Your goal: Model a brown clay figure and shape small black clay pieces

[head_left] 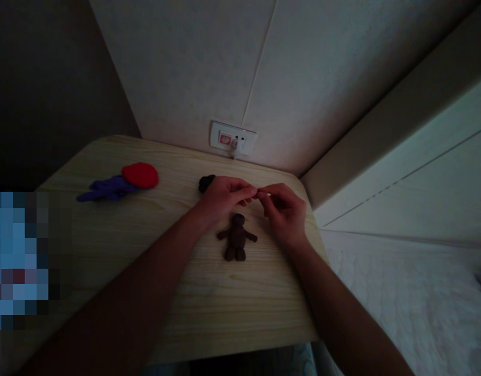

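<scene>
My left hand [227,195] and my right hand [284,211] meet above the wooden table, thumbs and fingertips pinched close together. Between the fingertips there seems to be a tiny dark bit, too small to make out. Just below the hands, a brown clay figure [237,236] lies flat with a round head, an oval body, two outstretched arms and two short legs. A black lump [206,183], probably clay, sits beside my left hand and is partly hidden by it.
On the left of the table [177,313] lie a flat red clay piece [140,175] and a purple clay piece [110,188], touching. A wall socket [233,138] with a plug is behind the table. White bedding [397,292] lies to the right. A blurred patch covers the left edge.
</scene>
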{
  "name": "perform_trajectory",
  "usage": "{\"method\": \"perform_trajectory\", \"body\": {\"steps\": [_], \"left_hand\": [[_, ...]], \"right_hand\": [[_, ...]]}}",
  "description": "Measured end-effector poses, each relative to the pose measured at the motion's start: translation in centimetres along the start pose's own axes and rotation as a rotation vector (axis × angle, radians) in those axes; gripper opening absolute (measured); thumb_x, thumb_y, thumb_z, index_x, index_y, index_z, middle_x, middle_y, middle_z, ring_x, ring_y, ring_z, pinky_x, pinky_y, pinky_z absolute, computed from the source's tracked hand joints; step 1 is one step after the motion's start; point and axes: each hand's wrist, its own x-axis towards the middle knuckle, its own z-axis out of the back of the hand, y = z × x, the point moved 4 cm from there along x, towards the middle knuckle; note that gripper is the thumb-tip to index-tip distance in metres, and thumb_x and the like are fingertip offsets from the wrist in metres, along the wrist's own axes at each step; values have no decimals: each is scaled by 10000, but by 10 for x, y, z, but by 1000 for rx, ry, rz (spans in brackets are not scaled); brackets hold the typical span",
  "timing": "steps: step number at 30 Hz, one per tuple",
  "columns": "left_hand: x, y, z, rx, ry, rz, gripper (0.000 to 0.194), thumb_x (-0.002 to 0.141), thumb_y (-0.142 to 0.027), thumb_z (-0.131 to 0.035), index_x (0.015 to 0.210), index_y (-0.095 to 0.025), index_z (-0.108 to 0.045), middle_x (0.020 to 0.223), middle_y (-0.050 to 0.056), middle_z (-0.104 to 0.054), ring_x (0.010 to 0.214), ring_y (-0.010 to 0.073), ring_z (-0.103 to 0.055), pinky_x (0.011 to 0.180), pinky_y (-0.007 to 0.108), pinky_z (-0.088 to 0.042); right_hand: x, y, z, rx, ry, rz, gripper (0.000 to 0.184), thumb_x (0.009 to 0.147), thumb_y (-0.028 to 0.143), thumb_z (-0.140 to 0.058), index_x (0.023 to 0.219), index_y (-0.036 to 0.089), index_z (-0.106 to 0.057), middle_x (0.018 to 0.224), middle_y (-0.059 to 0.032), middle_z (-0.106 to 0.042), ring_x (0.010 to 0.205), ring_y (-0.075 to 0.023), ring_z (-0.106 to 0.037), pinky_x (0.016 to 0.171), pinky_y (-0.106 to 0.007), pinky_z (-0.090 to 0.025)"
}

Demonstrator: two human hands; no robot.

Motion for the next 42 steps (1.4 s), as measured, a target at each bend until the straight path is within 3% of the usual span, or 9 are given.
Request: {"method": "perform_trajectory", "body": {"steps": [9, 23, 35, 42], "left_hand": [[1, 1, -1, 71, 18, -5, 251, 785, -409, -778, 782, -159, -799, 718, 36, -729, 627, 125, -584, 635, 280, -456], [1, 4, 1, 6, -17, 26, 280, 705, -364, -846, 893, -159, -824, 787, 44, -755, 669, 129, -597, 671, 295, -495], [1, 4, 0, 12, 8, -8, 249, 743, -403, -834, 849, -178, -834, 828, 69, -783, 698, 149, -624, 667, 290, -494], [0, -1, -2, 30, 11, 11, 229, 760, -399, -801, 762, -170, -802, 771, 65, -762, 683, 152, -622, 665, 295, -493]], "right_hand": [[0, -3, 2, -6, -37, -15, 119, 933, 357, -758, 919, 241, -781, 853, -24, -696, 630, -123, -559, 568, -297, -440], [-1, -3, 2, 7, -51, -70, 144, 912, 368, -773, 945, 228, -779, 857, -20, -702, 576, -99, -547, 494, -264, -409], [-3, -4, 2, -1, -32, -122, 226, 936, 446, -722, 936, 220, -741, 711, 0, -627, 559, -116, -516, 480, -259, -383], [-2, -3, 2, 15, -24, -77, 187, 928, 407, -746, 927, 221, -766, 798, -19, -681, 583, -107, -534, 506, -261, -416]]}}
